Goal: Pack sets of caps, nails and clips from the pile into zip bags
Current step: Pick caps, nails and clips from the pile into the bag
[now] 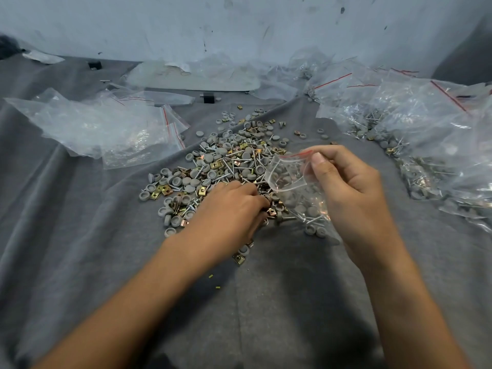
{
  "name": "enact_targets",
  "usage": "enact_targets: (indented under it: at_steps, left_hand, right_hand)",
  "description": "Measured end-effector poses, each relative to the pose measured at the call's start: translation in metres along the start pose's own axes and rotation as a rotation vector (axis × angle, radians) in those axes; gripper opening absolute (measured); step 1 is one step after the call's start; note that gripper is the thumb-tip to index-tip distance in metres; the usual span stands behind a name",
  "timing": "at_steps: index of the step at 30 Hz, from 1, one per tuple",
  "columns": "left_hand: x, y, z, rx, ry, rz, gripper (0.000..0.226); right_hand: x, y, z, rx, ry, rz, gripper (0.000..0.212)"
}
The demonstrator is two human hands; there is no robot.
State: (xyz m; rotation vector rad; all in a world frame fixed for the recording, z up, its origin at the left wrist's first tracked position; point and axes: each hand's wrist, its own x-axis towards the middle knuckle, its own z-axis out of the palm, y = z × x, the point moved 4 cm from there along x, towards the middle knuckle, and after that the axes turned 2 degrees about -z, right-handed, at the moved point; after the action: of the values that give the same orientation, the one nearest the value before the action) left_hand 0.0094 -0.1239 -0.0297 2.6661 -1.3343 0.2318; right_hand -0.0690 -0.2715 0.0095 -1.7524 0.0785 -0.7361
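Two hands met at the middle of the cloth (80, 222): the left hand (229, 206), fingers curled into the pile (226, 161) with any catch hidden, needed one full set for the zip bag (287, 174), which the right hand (346, 187) pinched by its mouth, with filled bags (426, 145) at the far right edge.

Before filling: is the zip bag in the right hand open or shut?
Looks open: the right hand pinches the zip bag at its red strip, lips bowed apart.

Matt grey cloth (80, 235), glossy clear plastic bags (101, 129), brassy metal clips (162, 189) (shiny)
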Motion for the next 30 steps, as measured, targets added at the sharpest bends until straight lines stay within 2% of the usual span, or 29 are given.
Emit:
enact_targets:
  at_steps: [5, 12, 17, 27, 30]
  left_hand:
    - [-0.002, 0.004, -0.005, 0.099, 0.008, -0.005, 0.031]
    - [-0.013, -0.02, -0.024, -0.032, -0.182, -0.118, 0.017]
    - [-0.015, -0.024, -0.025, -0.058, -0.23, -0.183, 0.008]
    - [-0.013, -0.014, -0.009, -0.038, -0.167, -0.076, 0.047]
    - [-0.011, -0.01, -0.006, -0.056, -0.149, -0.068, 0.044]
  right_hand:
    - [0.0, 0.001, -0.001, -0.001, -0.01, 0.012, 0.02]
    - [0.0, 0.002, -0.004, 0.005, -0.016, 0.015, 0.02]
    - [0.0, 0.003, -0.005, 0.012, -0.023, 0.007, 0.02]
    - [0.002, 0.001, -0.005, 0.025, -0.023, 0.015, 0.02]
    - [0.001, 0.001, -0.005, 0.003, -0.036, 0.016, 0.02]
